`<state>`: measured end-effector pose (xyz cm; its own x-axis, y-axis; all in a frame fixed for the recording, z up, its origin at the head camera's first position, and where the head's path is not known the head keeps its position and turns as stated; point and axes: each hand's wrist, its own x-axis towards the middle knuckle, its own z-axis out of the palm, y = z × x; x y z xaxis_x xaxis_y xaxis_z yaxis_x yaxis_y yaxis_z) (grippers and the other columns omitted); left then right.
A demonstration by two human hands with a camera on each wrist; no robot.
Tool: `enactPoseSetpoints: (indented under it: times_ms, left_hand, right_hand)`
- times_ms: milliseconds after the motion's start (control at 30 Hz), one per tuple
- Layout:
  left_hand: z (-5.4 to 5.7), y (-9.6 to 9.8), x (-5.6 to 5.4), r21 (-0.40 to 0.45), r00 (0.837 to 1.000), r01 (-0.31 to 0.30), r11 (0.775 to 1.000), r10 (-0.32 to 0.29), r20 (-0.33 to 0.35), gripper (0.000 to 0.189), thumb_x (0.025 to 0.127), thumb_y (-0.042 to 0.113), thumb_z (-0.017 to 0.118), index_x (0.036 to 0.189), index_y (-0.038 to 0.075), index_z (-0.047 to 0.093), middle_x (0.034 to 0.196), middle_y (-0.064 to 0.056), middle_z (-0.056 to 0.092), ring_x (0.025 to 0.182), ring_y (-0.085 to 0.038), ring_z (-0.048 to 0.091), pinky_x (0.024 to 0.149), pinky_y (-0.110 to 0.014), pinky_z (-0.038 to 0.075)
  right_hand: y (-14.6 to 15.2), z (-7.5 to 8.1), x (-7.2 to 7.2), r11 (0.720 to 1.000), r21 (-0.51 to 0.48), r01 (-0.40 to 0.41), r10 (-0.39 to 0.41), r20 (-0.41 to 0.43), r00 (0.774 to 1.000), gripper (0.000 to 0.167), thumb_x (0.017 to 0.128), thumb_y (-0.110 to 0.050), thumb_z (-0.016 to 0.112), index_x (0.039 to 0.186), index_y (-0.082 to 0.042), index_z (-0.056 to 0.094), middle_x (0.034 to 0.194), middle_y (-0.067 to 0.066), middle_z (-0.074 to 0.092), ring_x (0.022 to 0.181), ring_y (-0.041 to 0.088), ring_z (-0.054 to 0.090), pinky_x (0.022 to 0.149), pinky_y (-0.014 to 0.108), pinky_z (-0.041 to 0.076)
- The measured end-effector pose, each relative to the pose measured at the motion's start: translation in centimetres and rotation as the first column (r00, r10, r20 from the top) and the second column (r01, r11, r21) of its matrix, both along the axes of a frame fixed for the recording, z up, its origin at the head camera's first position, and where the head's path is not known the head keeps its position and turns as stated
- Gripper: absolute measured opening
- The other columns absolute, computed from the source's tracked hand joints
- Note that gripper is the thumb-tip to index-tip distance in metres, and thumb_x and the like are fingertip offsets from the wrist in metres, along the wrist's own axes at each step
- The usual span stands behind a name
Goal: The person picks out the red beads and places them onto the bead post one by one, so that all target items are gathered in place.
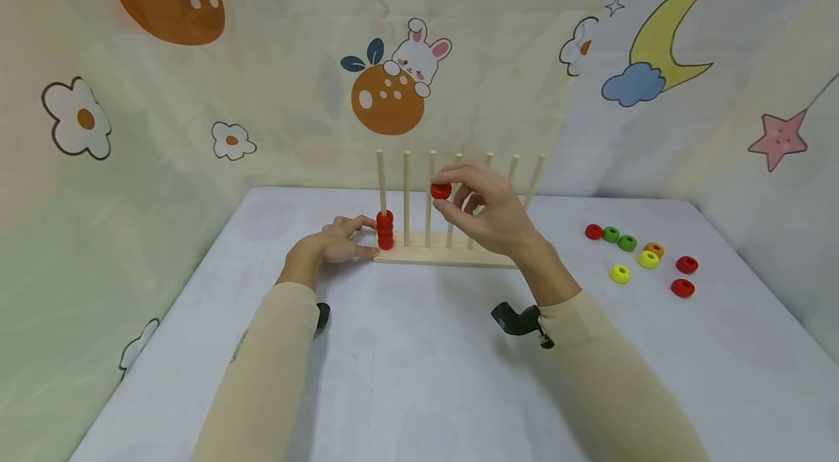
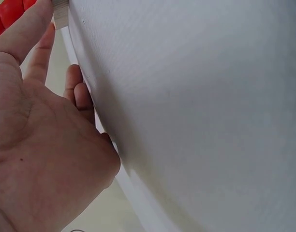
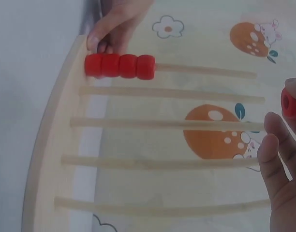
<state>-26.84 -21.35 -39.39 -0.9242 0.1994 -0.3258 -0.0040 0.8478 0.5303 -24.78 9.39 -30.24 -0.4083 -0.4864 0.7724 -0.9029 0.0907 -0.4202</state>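
A wooden peg rack (image 1: 432, 255) with several upright pegs stands at the back of the table. Red beads (image 1: 384, 230) are stacked on its leftmost peg, seen side-on as a row of red beads (image 3: 120, 66) in the right wrist view. My left hand (image 1: 333, 242) holds the left end of the base between thumb and index finger, close beside the stack. Between thumb and index finger, my right hand (image 1: 488, 207) pinches another red bead (image 1: 440, 191), raised in front of the pegs near their upper part. Its hole shows in the right wrist view.
To the right on the white table (image 1: 406, 374) lie loose beads: red (image 1: 683, 288), green (image 1: 627, 243), yellow (image 1: 619, 273) and orange (image 1: 654, 250). A patterned cloth (image 1: 288, 83) hangs behind the table. Dark wrist-worn devices (image 1: 518, 319) sit at both sleeves.
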Motion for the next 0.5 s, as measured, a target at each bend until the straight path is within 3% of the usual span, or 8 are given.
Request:
enactPoseSetpoints:
  times_ms: [500]
  left_hand:
    - [0.0, 0.0, -0.2, -0.016, 1.0, -0.016, 1.0, 0.016, 0.017, 0.064, 0.092, 0.053, 0.067, 0.149, 0.039, 0.041, 0.162, -0.013, 0.028, 0.146, -0.043, 0.026, 0.109, -0.072, 0.03]
  right_hand:
    - [-2.0, 1.3, -0.6, 1.0, -0.017, 0.007, -0.006, 0.025, 1.0, 0.032, 0.088, 0.003, 0.076, 0.119, -0.005, 0.071, 0.12, 0.01, 0.068, 0.07, 0.013, 0.066, 0.056, 0.025, 0.055]
